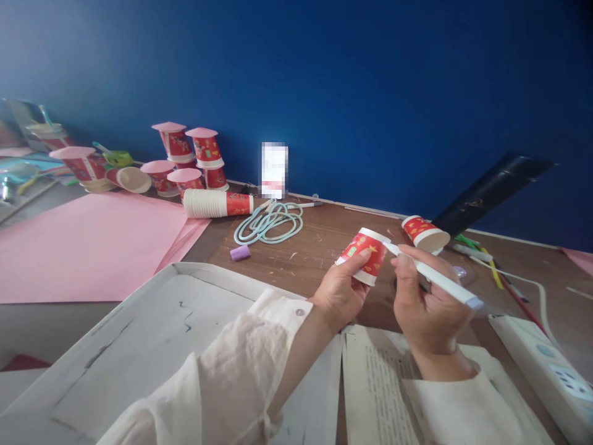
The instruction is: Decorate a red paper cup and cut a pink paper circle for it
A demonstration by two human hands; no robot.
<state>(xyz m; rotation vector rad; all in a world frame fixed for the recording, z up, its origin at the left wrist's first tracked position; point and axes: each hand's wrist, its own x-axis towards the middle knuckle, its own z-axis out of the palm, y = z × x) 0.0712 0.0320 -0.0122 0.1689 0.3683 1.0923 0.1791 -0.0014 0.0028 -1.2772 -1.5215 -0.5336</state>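
My left hand point(341, 290) is closed round a red paper cup point(370, 250) with white rims and yellow stars, its thumb across the side. In my right hand point(428, 303) is a white marker point(445, 282), pinched between thumb and fingers. The marker's tip is at the right edge of the cup near its upper rim; whether it touches cannot be told. A purple cap point(240, 253) lies on the brown table to the left. Behind my right hand, another red cup point(424, 233) rests tilted on its side.
Red cups with pink discs point(206, 148) stand at the back left, beside a lying cup stack point(217, 204) and a coiled cable point(269, 225). Pink paper point(92, 247), a white tray point(176, 272), a printed page point(380, 383) and a power strip point(546, 371) lie nearer.
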